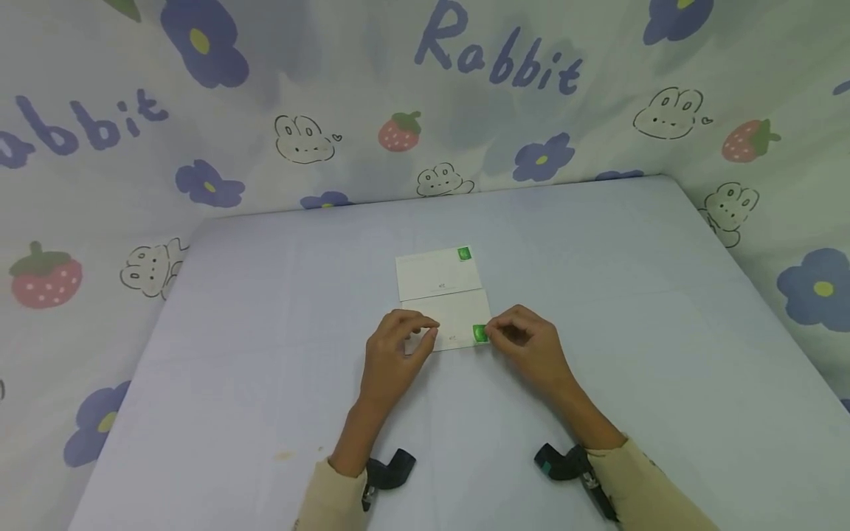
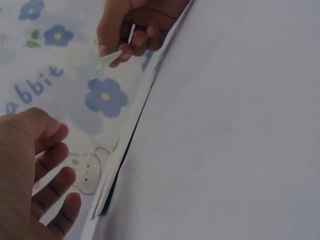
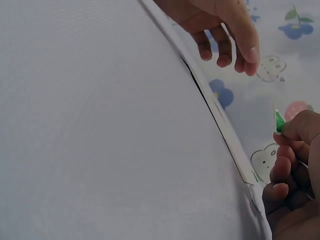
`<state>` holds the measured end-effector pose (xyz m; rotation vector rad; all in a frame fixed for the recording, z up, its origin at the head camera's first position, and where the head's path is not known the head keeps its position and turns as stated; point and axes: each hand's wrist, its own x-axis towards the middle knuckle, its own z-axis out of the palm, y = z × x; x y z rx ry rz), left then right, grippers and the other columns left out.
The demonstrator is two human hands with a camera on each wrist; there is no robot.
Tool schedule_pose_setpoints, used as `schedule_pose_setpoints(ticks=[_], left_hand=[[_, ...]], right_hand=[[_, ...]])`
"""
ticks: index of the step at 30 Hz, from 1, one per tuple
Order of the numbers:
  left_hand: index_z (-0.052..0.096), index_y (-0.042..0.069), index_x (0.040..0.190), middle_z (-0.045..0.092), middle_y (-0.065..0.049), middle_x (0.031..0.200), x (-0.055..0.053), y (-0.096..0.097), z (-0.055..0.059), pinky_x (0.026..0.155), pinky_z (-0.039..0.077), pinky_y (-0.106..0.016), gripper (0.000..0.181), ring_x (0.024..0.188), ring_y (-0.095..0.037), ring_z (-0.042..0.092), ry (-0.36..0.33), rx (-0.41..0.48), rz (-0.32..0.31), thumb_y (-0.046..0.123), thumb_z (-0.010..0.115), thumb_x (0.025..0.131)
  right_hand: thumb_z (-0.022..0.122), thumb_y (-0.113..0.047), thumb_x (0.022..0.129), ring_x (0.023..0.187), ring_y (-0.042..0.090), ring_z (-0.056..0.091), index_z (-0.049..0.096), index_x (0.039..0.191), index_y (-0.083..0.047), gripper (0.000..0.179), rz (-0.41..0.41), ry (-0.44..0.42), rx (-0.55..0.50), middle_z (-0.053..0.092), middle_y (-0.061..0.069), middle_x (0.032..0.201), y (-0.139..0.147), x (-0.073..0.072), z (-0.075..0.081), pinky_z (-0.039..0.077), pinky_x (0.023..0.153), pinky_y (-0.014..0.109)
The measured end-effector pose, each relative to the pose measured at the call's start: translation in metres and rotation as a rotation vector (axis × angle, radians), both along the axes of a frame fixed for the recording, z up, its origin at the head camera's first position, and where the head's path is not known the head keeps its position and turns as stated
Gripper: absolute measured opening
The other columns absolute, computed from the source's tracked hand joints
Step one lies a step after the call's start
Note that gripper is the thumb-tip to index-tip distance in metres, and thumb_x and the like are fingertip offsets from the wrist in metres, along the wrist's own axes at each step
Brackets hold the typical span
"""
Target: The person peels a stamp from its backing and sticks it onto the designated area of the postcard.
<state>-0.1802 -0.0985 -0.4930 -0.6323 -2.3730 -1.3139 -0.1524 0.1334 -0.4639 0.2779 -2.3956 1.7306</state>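
A white paper piece with a line across its middle lies flat on the table, a green printed square in its top right corner. Over the right end of its lower half, my right hand pinches a small green sticker between thumb and forefinger. The sticker's pale back shows in the left wrist view, standing off the table. My left hand hovers at the lower half's left side, fingers loosely bent and holding nothing. It covers part of that lower left corner.
A pale cloth covers the table. Behind and beside it hangs a curtain printed with flowers, strawberries and rabbits. Black camera mounts sit at both wrists, close over the table.
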Motion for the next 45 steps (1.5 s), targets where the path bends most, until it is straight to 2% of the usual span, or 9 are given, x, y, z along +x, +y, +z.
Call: schedule_pose_setpoints(ticks=[2,5,8,11,15,19,29,40,45], left_hand=[[0.076,0.014,0.099,0.065,0.002,0.104,-0.002,-0.004,-0.001,0.075,0.052,-0.035,0.008,0.09,-0.017,0.06,-0.008,0.002,0.012,0.013,0.074,0.092],[0.076,0.014,0.099,0.065,0.002,0.104,-0.005,-0.009,-0.001,0.076,0.051,-0.035,0.009,0.09,-0.019,0.061,-0.022,0.005,0.034,0.011,0.074,0.091],[0.076,0.014,0.1,0.065,0.002,0.104,-0.009,-0.015,-0.003,0.075,0.05,-0.034,0.01,0.091,-0.018,0.06,-0.039,0.004,0.053,0.011,0.075,0.09],[0.077,0.015,0.1,0.065,0.004,0.105,-0.011,-0.018,-0.004,0.074,0.049,-0.033,0.011,0.092,-0.015,0.059,-0.072,0.009,0.066,0.01,0.075,0.09],[0.077,0.016,0.1,0.064,0.006,0.105,-0.011,-0.02,-0.007,0.075,0.048,-0.033,0.012,0.094,-0.013,0.058,-0.128,0.019,0.065,0.01,0.076,0.09],[0.077,0.015,0.102,0.064,0.005,0.106,-0.011,-0.022,-0.008,0.077,0.048,-0.034,0.013,0.096,-0.015,0.057,-0.15,0.011,0.053,0.011,0.076,0.089],[0.076,0.017,0.099,0.064,0.004,0.103,-0.013,-0.025,-0.01,0.083,0.048,-0.035,0.012,0.099,-0.013,0.053,-0.123,-0.057,0.054,0.01,0.076,0.089],[0.076,0.015,0.1,0.063,0.002,0.104,-0.014,-0.029,-0.011,0.085,0.047,-0.036,0.013,0.1,-0.016,0.054,-0.079,-0.092,0.069,0.011,0.077,0.088],[0.075,0.015,0.101,0.063,0.002,0.105,-0.015,-0.033,-0.01,0.087,0.046,-0.037,0.014,0.102,-0.017,0.053,-0.115,-0.095,0.069,0.011,0.077,0.088]], right_hand=[[0.071,0.003,0.09,0.079,0.016,0.058,0.072,0.09,0.007,0.004,-0.016,0.012,0.014,0.065,0.01,0.09,0.001,-0.002,-0.004,0.05,0.069,0.02],[0.073,0.001,0.089,0.077,0.018,0.057,0.073,0.091,0.006,0.005,-0.048,0.027,0.031,0.065,0.008,0.09,0.003,-0.007,-0.019,0.049,0.066,0.02],[0.075,-0.001,0.088,0.076,0.018,0.056,0.074,0.091,0.001,0.004,-0.083,0.042,0.047,0.065,0.004,0.091,0.007,-0.013,-0.035,0.047,0.065,0.019],[0.076,-0.004,0.088,0.077,0.015,0.056,0.075,0.091,-0.006,0.004,-0.105,0.058,0.06,0.064,0.0,0.091,0.01,-0.017,-0.041,0.048,0.065,0.019],[0.076,-0.005,0.089,0.075,0.014,0.057,0.076,0.09,-0.012,0.007,-0.118,0.09,0.077,0.064,-0.004,0.089,0.012,-0.021,-0.042,0.049,0.064,0.02],[0.076,-0.008,0.089,0.074,0.015,0.057,0.076,0.091,-0.008,0.002,-0.129,0.099,0.094,0.063,-0.004,0.09,0.014,-0.025,-0.042,0.049,0.063,0.021],[0.076,-0.011,0.09,0.075,0.015,0.057,0.076,0.093,-0.009,0.003,-0.133,0.081,0.109,0.064,-0.005,0.09,0.017,-0.031,-0.044,0.049,0.064,0.02],[0.075,-0.012,0.091,0.075,0.014,0.057,0.076,0.094,-0.009,0.004,-0.138,0.076,0.135,0.064,-0.004,0.091,0.019,-0.04,-0.048,0.048,0.064,0.02],[0.075,-0.012,0.091,0.076,0.014,0.057,0.076,0.094,-0.009,0.005,-0.137,0.067,0.134,0.064,-0.004,0.091,0.019,-0.043,-0.048,0.048,0.065,0.02]])
